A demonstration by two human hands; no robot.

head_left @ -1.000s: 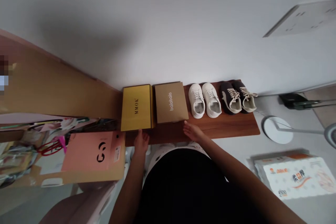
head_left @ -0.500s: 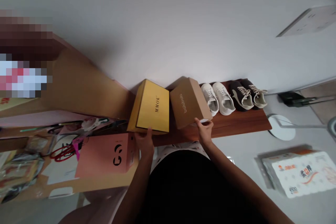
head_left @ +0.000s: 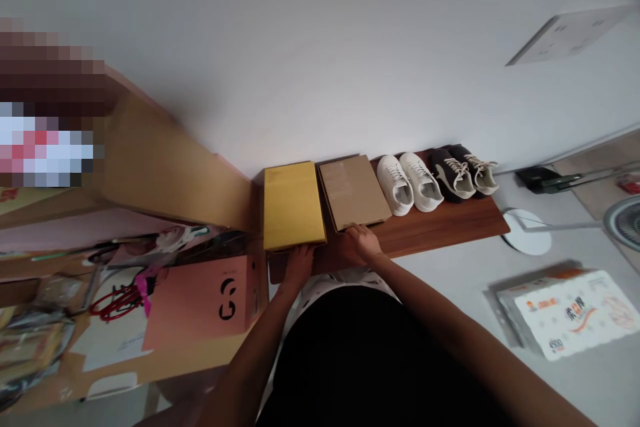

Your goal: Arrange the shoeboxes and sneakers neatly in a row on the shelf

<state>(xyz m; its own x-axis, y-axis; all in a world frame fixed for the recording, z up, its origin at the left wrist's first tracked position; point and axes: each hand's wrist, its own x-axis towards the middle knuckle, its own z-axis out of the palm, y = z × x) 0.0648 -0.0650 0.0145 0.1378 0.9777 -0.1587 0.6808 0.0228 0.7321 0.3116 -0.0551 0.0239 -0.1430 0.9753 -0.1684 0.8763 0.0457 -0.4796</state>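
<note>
A plain yellow shoebox [head_left: 293,205] lies on the dark wooden board [head_left: 440,227] against the wall. My left hand [head_left: 299,267] is at its near edge, with the fingers pressed to the box and their tips partly hidden. To the right, a plain brown cardboard shoebox [head_left: 354,192] lies slightly turned, a narrow gap between the two. The fingers of my right hand [head_left: 364,241] are bent onto its near edge. White sneakers [head_left: 420,183] stand just right of the brown box, followed by black sneakers [head_left: 463,173] with pale laces.
On the left are a pink box [head_left: 200,300], red scissors-like handles [head_left: 115,303] and a tall cardboard panel [head_left: 180,180]. To the right, a white tissue pack [head_left: 575,313] lies on the floor near a round white base [head_left: 527,232] and a fan [head_left: 623,221].
Both boxes have tipped down, so their lettered faces no longer show and plain faces point up. My hands have moved closer together along the near edges.
</note>
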